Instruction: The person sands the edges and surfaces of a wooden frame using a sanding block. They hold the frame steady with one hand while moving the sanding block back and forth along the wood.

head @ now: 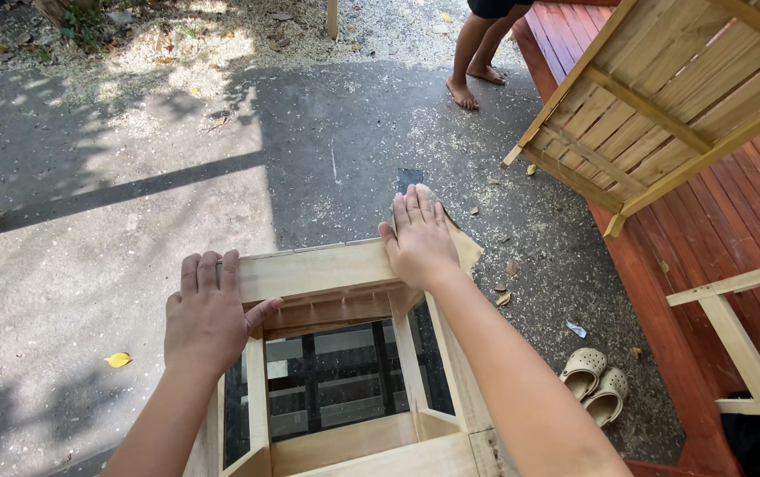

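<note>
On the pavement, the wooden frame [345, 353] stands upright, its top rail braced by the left hand [208, 314], fingers curled over the corner, so the right hand [420, 238] can press sandpaper [459, 243] flat-fingered against the opposite corner.

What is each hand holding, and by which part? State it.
The left hand grips the wooden frame at its top left corner. The right hand presses a sheet of sandpaper flat on the frame's top right corner, palm down, no closed grip.
</note>
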`<action>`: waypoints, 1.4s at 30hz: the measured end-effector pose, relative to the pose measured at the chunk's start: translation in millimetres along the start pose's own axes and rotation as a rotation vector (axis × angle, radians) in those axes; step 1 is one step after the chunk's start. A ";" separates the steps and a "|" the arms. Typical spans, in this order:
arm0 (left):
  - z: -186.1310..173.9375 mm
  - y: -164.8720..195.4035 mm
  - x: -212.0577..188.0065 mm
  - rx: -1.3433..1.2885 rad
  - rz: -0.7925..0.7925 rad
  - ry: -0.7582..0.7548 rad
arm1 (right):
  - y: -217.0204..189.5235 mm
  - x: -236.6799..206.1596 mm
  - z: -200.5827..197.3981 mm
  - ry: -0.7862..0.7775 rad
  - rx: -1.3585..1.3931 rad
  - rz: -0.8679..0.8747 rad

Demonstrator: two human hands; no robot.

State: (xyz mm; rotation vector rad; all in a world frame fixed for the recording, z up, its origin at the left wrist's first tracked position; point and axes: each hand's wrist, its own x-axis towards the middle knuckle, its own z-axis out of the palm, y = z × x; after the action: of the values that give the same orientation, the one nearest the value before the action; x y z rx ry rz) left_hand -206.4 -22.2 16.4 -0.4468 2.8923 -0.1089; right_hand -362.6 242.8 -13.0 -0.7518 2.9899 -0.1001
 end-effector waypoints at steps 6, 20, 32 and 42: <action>0.1 0.8 -1.5 0.002 -0.009 0.016 | -11.9 -64.5 -18.4 0.057 -0.041 -0.152; -2.1 2.7 -2.9 -0.029 -0.005 -0.016 | -20.6 -39.5 1.6 0.026 0.017 -0.139; -0.3 2.2 -0.2 -0.065 -0.007 0.065 | -11.7 -64.2 -9.1 0.046 -0.104 -0.203; 1.2 1.1 -0.7 -0.059 -0.014 0.056 | -12.2 -74.5 -28.7 -0.107 -0.173 -0.212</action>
State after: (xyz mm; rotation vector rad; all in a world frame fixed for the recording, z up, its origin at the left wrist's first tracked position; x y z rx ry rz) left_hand -205.8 -21.0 15.2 -0.4813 2.9542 -0.0393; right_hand -293.4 268.8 19.5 -1.0544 2.8352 0.1856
